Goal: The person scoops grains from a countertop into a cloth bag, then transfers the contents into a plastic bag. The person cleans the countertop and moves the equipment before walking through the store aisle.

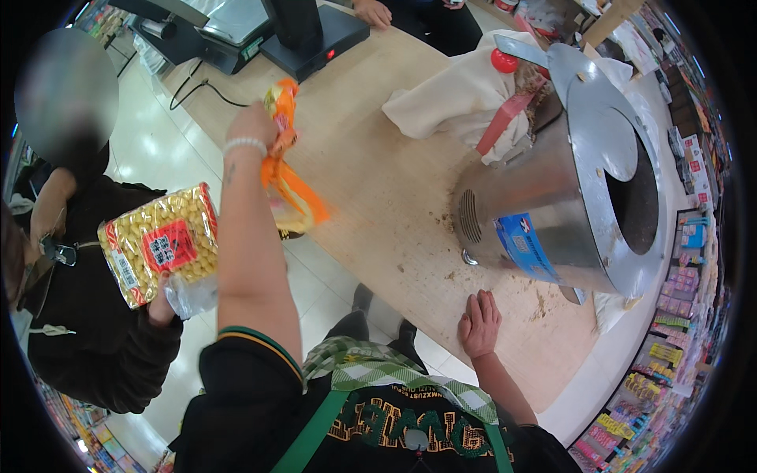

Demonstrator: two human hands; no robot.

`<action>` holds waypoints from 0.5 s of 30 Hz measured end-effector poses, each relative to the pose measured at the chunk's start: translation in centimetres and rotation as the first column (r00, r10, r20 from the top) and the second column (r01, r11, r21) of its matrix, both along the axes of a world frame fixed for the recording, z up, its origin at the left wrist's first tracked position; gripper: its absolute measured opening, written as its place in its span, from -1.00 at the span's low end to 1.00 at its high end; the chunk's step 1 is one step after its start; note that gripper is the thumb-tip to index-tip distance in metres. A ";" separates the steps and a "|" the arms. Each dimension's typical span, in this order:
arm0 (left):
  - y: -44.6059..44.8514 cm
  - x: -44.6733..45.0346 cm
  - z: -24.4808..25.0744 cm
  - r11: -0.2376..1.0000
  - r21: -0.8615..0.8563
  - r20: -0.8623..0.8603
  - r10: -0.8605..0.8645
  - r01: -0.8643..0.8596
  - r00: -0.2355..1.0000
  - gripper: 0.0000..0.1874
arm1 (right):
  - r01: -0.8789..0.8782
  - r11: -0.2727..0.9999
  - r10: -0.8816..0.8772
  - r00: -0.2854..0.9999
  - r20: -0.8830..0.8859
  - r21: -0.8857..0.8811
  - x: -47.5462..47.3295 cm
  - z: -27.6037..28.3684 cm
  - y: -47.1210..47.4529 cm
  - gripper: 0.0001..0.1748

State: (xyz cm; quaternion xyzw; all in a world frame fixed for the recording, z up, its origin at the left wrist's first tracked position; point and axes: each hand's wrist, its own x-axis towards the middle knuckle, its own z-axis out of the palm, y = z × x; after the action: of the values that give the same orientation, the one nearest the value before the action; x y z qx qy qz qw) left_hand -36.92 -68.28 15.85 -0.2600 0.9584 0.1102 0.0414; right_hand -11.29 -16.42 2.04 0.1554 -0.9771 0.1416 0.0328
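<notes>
My left hand [255, 125], with a pale beaded bracelet at the wrist, grips an orange and yellow plastic bag [285, 139]. The bag hangs crumpled and partly blurred over the counter's left edge, so its contents cannot be told. Palm down, my right hand [480, 325] rests on the wooden counter [366, 177] near its front edge, holding nothing. Just beyond it stands a stainless-steel cylindrical machine [532, 201] with a round opening, a swivelled lid plate and a blue label. Brown crumbs [538, 301] lie around its base.
At left a person in dark clothes holds a clear-wrapped pack of yellow balls [171, 242]. A weighing scale [236, 29] and a black stand [313, 41] occupy the far left. Beige cloth [455, 94] lies beside the machine. Another person's hand [372, 12] touches the far edge.
</notes>
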 end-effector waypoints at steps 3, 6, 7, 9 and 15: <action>-2.7 -2.1 -0.2 0.982 -0.186 0.034 0.038 -0.031 0.999 -0.61 | -0.009 1.000 0.009 1.000 0.012 -0.019 -0.4 0.2 -0.3 -0.50; -2.7 -2.1 -4.0 0.960 -0.276 0.135 -0.010 0.048 0.991 -0.66 | -0.003 1.000 0.003 1.000 0.020 -0.025 0.2 0.0 -0.2 -0.50; -2.7 -1.7 -6.7 0.962 -0.255 0.121 -0.063 0.093 0.991 -0.68 | -0.015 0.999 0.015 1.000 0.018 -0.034 0.1 -0.1 -0.2 -0.50; 0.3 -0.7 -11.3 0.976 -0.111 0.002 -0.187 0.186 0.982 -0.70 | -0.021 0.999 0.022 0.999 0.033 -0.028 -0.5 -0.3 0.2 -0.48; 17.6 4.7 -9.5 0.734 -0.015 -0.070 -0.678 0.679 0.732 -0.62 | 0.000 1.000 0.000 1.000 0.031 -0.031 -0.7 0.4 -0.4 -0.51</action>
State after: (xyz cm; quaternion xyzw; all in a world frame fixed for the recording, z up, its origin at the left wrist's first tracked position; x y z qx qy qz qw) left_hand -32.18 -50.65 6.31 0.1115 0.9874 0.1021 0.0464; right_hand -12.00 -16.80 2.42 0.1527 -0.9752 0.1589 0.0202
